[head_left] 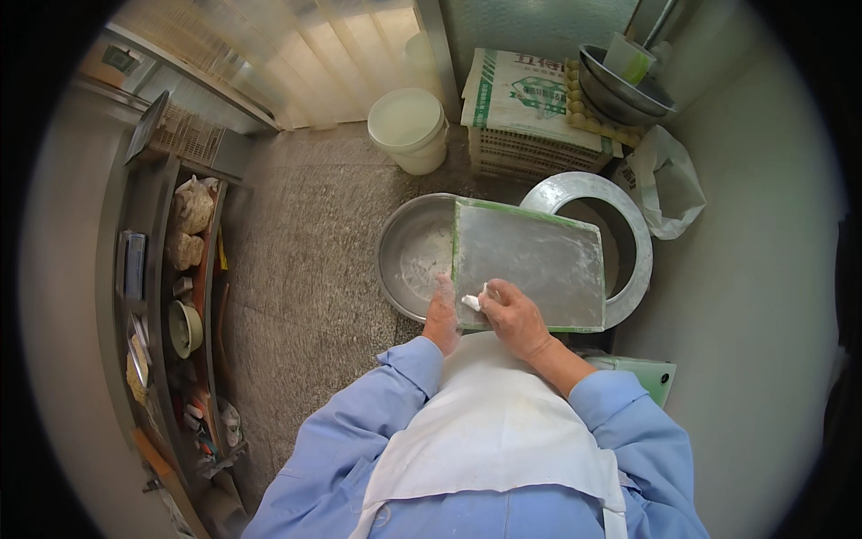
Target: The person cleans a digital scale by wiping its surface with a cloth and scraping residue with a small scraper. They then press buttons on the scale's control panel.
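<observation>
While the right hand (514, 322) pinches a small white piece (470, 304) between its thumb and fingers, the left hand (442, 316) stands just beside it at the left edge of a flat grey board (534, 260). The white piece is over the near left corner of the board, between the two hands; its material is too small to tell. The left fingers are fairly straight and point away from the body, with a pale dusting on them; I cannot tell whether they are closed on the board's edge.

Green trim borders the board, and whitish smears mark its surface. It covers the right part of an oval metal basin (401, 260), whose bottom carries white residue, and overlaps the left side of a broad metal ring (636, 242). Blue sleeves (364, 404) cover the person's arms, and a white apron (521, 413) hangs between them. Near the right forearm is a pale green box (660, 370), partly hidden.

Beyond the basin, a white bucket (409, 135) stands on the grey floor (296, 242). To its right, printed white sacking (512, 81) tops a stack of trays (530, 153), with metal bowls (620, 94) at its right end and a white plastic bag (672, 184) nearby. Along the left wall, a shelf unit (162, 193) holds bagged goods and a pale bowl (184, 330).
</observation>
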`<action>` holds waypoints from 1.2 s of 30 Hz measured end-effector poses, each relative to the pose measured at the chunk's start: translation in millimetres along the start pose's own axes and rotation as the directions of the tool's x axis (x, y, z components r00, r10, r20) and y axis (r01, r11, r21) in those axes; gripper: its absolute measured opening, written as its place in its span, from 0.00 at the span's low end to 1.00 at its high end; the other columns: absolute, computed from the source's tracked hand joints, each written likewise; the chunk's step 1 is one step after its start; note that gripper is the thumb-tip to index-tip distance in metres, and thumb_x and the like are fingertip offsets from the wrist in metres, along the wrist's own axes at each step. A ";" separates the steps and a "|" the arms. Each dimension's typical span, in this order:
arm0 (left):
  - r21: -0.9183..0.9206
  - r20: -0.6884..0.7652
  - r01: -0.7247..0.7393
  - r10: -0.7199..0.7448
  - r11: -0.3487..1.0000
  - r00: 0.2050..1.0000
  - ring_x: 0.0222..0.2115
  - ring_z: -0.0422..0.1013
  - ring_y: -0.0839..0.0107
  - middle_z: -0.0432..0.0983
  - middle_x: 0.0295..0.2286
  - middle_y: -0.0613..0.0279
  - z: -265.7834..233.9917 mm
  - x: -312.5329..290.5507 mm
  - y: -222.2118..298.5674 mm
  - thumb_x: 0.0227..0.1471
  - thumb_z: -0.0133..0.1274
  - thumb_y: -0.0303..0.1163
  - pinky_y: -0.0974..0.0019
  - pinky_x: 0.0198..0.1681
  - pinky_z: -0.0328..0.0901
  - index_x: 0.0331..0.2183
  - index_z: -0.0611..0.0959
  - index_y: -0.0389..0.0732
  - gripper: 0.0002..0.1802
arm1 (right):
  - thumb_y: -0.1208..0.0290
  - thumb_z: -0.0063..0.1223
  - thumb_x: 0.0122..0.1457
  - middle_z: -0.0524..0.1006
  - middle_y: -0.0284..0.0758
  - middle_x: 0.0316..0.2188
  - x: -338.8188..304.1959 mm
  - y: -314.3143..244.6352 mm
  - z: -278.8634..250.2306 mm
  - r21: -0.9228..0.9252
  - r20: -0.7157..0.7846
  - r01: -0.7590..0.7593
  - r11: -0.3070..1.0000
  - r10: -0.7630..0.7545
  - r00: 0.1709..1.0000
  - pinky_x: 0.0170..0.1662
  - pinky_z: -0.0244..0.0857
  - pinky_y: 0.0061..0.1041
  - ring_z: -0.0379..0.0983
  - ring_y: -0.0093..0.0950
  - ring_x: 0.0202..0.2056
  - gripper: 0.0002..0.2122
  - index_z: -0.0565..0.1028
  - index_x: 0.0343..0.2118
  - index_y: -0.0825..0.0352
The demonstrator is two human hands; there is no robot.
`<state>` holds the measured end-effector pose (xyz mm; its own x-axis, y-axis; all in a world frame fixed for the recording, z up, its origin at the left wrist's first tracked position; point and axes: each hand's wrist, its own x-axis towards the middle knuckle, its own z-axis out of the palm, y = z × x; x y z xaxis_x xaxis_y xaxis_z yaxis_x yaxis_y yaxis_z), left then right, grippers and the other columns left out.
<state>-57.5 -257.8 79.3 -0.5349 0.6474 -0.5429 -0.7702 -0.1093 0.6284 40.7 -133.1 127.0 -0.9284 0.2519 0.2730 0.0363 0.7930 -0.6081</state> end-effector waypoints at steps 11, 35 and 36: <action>0.472 0.025 -0.321 0.352 0.821 0.936 0.52 0.58 0.69 0.65 0.51 0.56 3.0 -10.3 -17.2 0.48 0.46 0.65 0.66 0.57 0.51 0.56 0.63 0.33 0.48 | 0.75 0.49 0.51 0.71 0.40 0.27 127.9 69.4 42.2 -0.040 -0.105 -0.251 0.967 0.246 0.964 0.33 0.67 0.38 0.71 0.43 0.31 0.03 0.75 0.25 0.63; -0.052 -0.196 -0.060 0.048 0.997 0.979 0.49 0.61 0.73 0.66 0.49 0.61 -11.9 2.9 -33.1 0.61 0.42 0.36 0.70 0.54 0.56 0.56 0.64 0.35 0.24 | 0.78 0.44 0.49 0.70 0.45 0.28 16.5 151.9 -2.0 -0.259 -0.297 -0.417 0.871 0.339 0.893 0.39 0.62 0.39 0.66 0.43 0.34 0.04 0.71 0.28 0.68; -0.077 -0.191 -0.036 0.021 0.996 0.981 0.48 0.62 0.73 0.66 0.49 0.61 -10.8 3.0 -31.2 0.61 0.43 0.35 0.70 0.53 0.57 0.56 0.64 0.35 0.24 | 0.79 0.44 0.49 0.70 0.45 0.29 24.4 137.2 11.8 -0.210 -0.251 -0.325 0.922 0.270 0.930 0.39 0.62 0.39 0.66 0.43 0.34 0.05 0.70 0.30 0.69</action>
<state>-38.8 -260.6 52.1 -0.6075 0.4889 -0.6260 -0.7746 -0.1902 0.6032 18.7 -24.8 41.4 -0.7604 0.5876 0.2766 0.4127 0.7661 -0.4927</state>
